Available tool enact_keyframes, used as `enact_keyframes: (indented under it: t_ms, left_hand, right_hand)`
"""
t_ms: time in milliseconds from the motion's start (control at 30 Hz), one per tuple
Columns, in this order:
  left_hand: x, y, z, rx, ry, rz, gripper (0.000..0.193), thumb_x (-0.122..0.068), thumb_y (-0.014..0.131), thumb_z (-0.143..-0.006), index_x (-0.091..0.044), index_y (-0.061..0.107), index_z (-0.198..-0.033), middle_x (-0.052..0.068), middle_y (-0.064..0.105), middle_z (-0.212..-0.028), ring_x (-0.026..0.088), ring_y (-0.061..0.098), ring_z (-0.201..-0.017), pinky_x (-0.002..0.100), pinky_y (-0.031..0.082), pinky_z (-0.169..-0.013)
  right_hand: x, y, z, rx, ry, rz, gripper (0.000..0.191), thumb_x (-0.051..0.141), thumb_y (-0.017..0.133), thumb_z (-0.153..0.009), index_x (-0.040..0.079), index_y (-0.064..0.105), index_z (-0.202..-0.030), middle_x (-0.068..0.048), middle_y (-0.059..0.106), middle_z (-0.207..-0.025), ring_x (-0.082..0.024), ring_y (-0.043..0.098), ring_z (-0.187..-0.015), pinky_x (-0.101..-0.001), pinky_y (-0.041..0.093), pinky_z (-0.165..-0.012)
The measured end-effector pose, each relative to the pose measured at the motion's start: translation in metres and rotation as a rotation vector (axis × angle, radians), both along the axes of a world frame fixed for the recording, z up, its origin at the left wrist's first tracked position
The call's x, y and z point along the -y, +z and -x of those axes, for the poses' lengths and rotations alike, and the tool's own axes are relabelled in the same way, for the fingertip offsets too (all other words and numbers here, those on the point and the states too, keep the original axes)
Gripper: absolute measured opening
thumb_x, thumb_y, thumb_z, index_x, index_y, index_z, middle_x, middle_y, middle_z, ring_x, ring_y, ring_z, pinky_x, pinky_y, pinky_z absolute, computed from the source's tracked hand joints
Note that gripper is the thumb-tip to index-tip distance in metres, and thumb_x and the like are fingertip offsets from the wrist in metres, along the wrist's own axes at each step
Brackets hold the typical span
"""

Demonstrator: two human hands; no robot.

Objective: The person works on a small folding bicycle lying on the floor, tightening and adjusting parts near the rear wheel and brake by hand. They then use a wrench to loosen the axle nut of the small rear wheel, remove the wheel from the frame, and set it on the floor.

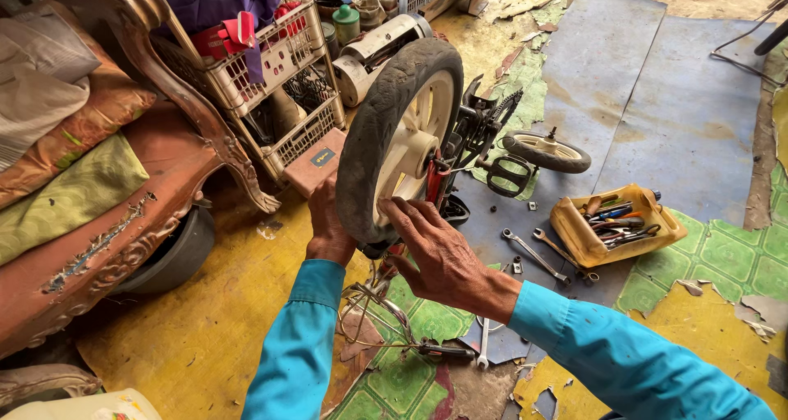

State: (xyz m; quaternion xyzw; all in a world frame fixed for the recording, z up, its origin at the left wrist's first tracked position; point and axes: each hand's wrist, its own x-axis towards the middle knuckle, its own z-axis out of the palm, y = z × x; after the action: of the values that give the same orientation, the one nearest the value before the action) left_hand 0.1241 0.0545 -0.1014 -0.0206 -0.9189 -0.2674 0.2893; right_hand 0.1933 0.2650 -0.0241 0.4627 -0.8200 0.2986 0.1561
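At far left stands a carved wooden couch with stacked cushions on its seat. Just beside it, a cream plastic crate rack holds cloth and small items.

Left hand: placed at the left side of the small bicycle wheel, fingers wrapped behind the worn grey tyre; how firmly they close cannot be told, as the tyre hides the fingertips. The sleeve is turquoise.

The wheel stands upright at centre frame, cream plastic hub facing the camera, mounted on an upturned child's bicycle frame. A black pedal projects to the right of the frame.

Right hand: fingers spread and lying flat against the lower hub area of the wheel, touching it, clamped on nothing.

A small training wheel sits right of the pedal. Two spanners lie on the blue mat, near loose nuts. Further right, a yellow plastic tray holds assorted hand tools. Floor covering at right is green patterned vinyl, torn in places.
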Motion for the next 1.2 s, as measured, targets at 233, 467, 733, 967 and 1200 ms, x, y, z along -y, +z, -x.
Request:
enact_keyframes:
  t_ms: [233,467,733,967,1200]
  left_hand:
    - [-0.001,-0.007,0.009,0.040,-0.064,-0.588,0.018,-0.018,0.073,-0.087,-0.002,0.069,-0.081,0.011,0.074,-0.075,0.019,0.071,-0.071,0.039,0.054,-0.062]
    - [0.018,-0.038,0.021,0.145,-0.368,-1.039,0.020,-0.013,0.073,-0.092,0.002,0.067,-0.080,0.008,0.067,-0.078,0.012,0.057,-0.071,0.037,0.048,-0.059]
    - [0.037,-0.032,0.032,0.811,-0.141,-1.454,0.020,-0.031,0.072,-0.082,-0.020,0.077,-0.098,-0.004,0.077,-0.086,0.013,0.068,-0.083,0.040,0.039,-0.082]
    - [0.008,-0.021,0.033,0.770,-0.289,-1.315,0.026,-0.034,0.072,-0.082,-0.016,0.077,-0.100,0.002,0.081,-0.094,0.017,0.070,-0.086,0.046,0.039,-0.086]
    - [-0.020,-0.047,0.054,0.675,-0.437,-1.479,0.027,-0.031,0.073,-0.087,-0.010,0.078,-0.103,0.003,0.080,-0.103,0.018,0.067,-0.090,0.049,0.041,-0.092]
  right_hand:
    - [0.002,0.002,0.000,0.009,0.009,-0.001,0.086,0.007,0.080,-0.078,-0.003,0.035,-0.150,-0.025,0.050,-0.144,-0.045,0.051,-0.129,-0.0504,0.047,-0.106]
    - [-0.001,0.003,0.000,0.026,0.020,0.002,0.084,0.010,0.081,-0.080,-0.003,0.036,-0.150,-0.025,0.051,-0.144,-0.044,0.051,-0.129,-0.0504,0.047,-0.107]
    - [-0.016,0.002,0.009,0.027,-0.009,-0.031,0.073,0.013,0.081,-0.082,-0.004,0.042,-0.142,-0.026,0.055,-0.137,-0.045,0.054,-0.124,-0.0510,0.048,-0.103]
    - [-0.037,0.003,0.018,0.006,-0.057,-0.049,0.073,0.010,0.083,-0.076,-0.008,0.045,-0.136,-0.025,0.060,-0.118,-0.043,0.058,-0.110,-0.0503,0.050,-0.093]
    - [-0.049,0.009,0.021,0.026,-0.201,-0.170,0.055,0.014,0.085,-0.075,-0.003,0.056,-0.119,-0.018,0.059,-0.098,-0.036,0.057,-0.097,-0.0468,0.050,-0.083]
